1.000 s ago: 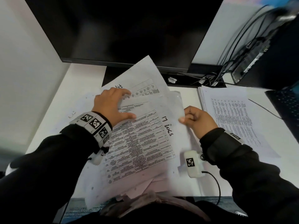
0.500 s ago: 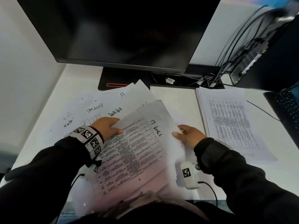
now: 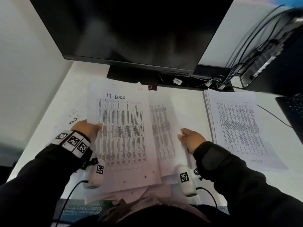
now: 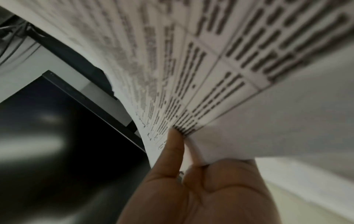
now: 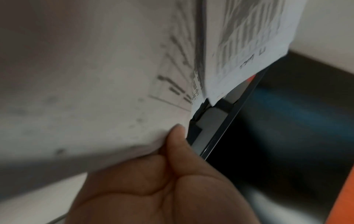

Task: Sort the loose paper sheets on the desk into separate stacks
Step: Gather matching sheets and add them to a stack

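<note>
Left hand (image 3: 86, 128) and right hand (image 3: 191, 140) each pinch an edge of the "17 logs" bundle (image 3: 121, 128), lifted clear, probably to square it before stacking

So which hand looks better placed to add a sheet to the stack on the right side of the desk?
Probably the right hand. It pinches the right edge of the lifted sheets and sits beside the finished stack. The left hand grips the "17 logs" sheet on the far side.
</note>
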Demonstrator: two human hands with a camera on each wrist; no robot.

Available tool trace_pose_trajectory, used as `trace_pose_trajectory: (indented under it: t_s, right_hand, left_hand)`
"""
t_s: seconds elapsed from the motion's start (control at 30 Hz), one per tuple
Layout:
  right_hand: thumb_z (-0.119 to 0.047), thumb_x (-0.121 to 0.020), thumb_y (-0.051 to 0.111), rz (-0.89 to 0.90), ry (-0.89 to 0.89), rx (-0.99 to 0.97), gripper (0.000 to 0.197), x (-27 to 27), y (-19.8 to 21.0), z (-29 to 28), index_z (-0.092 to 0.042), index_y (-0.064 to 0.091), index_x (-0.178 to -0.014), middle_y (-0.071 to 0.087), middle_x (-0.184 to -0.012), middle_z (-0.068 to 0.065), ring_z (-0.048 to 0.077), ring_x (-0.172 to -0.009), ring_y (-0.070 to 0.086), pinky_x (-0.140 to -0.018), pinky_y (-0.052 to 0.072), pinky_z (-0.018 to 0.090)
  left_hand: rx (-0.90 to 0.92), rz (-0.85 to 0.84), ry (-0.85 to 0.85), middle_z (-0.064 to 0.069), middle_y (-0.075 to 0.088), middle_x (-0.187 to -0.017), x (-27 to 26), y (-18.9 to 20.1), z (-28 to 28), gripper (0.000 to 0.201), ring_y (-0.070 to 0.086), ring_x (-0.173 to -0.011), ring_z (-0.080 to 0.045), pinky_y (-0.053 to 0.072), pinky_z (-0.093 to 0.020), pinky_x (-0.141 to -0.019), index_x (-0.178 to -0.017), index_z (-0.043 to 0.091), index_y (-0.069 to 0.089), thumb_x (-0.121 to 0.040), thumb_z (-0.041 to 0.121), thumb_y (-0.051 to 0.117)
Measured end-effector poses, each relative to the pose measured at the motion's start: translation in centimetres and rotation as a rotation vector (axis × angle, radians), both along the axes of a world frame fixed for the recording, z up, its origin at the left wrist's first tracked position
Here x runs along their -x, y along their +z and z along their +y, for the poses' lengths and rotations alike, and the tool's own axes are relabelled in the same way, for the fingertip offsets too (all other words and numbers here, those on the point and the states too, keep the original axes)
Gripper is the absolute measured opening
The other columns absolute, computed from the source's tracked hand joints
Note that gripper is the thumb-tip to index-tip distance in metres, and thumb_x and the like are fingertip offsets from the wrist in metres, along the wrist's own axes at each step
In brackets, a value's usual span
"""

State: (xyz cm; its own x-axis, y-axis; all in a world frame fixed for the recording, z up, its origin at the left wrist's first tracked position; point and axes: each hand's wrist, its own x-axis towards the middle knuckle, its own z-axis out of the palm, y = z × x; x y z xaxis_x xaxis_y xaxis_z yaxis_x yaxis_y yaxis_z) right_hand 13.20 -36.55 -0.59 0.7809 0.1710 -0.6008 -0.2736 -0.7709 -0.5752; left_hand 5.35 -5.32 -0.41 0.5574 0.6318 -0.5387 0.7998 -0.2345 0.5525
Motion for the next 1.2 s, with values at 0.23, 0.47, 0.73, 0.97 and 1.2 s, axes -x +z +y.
trace_pose_trajectory:
  t_s: [0.23, 0.47, 0.73, 0.97, 1.2]
  right_hand:
    - [-0.014, -0.095, 0.044, 0.125, 0.262, 0.019, 0.022, 2.6, -0.3, 2.8, -0.001, 0.059, -0.104, 0.062, -0.087, 0.018, 0.024, -0.07, 0.054, -0.074, 0.053, 0.038]
    - [-0.003, -0.093, 0.043, -0.078, 0.071, -0.051, 0.03, -0.1, -0.3, 2.2, -0.009, 0.064, -0.115, 0.064, -0.108, 0.011, 0.026, -0.098, 0.06, -0.088, 0.047, 0.029]
    - [-0.032, -0.08, 0.068, -0.197, 0.209, 0.146, 0.046, -4.0, -1.0, 3.4, -0.028, 0.055, -0.125, 0.057, -0.128, -0.001, 0.021, -0.115, 0.054, -0.102, 0.043, 0.039]
    - [-0.058, -0.075, 0.061, -0.201, 0.409, 0.474, 0.052, -3.8, -1.6, 5.6, -0.026, 0.052, -0.114, 0.061, -0.108, 0.002, 0.025, -0.1, 0.057, -0.091, 0.047, 0.041]
    - [-0.02, -0.095, 0.047, -0.177, 0.328, 0.261, 0.028, -3.9, -0.7, 6.2, -0.005, 0.054, -0.117, 0.06, -0.117, 0.015, 0.03, -0.106, 0.055, -0.076, 0.035, 0.023]
  left_hand:
    - [0.212, -0.053, 0.141, -0.017, 0.053, -0.13, 0.8, -1.4, -1.9, 0.068, 0.052, -0.118, -0.037, 0.042, -0.045, -0.101, -0.13, 0.006, 0.046, -0.073, 0.031, 0.074]
    - [-0.086, -0.077, 0.115, -0.017, 0.057, -0.125, 2.8, -1.6, -1.7, 0.05, 0.055, -0.111, -0.034, 0.041, -0.036, -0.086, -0.129, 0.007, 0.043, -0.085, 0.014, 0.065]
    - [-0.126, -0.06, 0.095, -0.02, 0.057, -0.123, 5.2, -0.7, -1.0, 0.047, 0.054, -0.111, -0.035, 0.038, -0.035, -0.083, -0.126, 0.002, 0.042, -0.086, 0.016, 0.064]
    - [-0.103, 0.03, 0.082, -0.02, 0.058, -0.116, 5.4, -1.3, -1.2, 0.034, 0.055, -0.104, -0.035, 0.037, -0.035, -0.076, -0.118, 0.003, 0.044, -0.093, 0.024, 0.053]
    - [-0.105, 0.119, 0.074, -0.019, 0.041, -0.14, 5.3, -1.6, -0.3, 0.048, 0.04, -0.128, -0.036, 0.033, -0.041, -0.102, -0.138, 0.001, 0.032, -0.098, 0.028, 0.039]
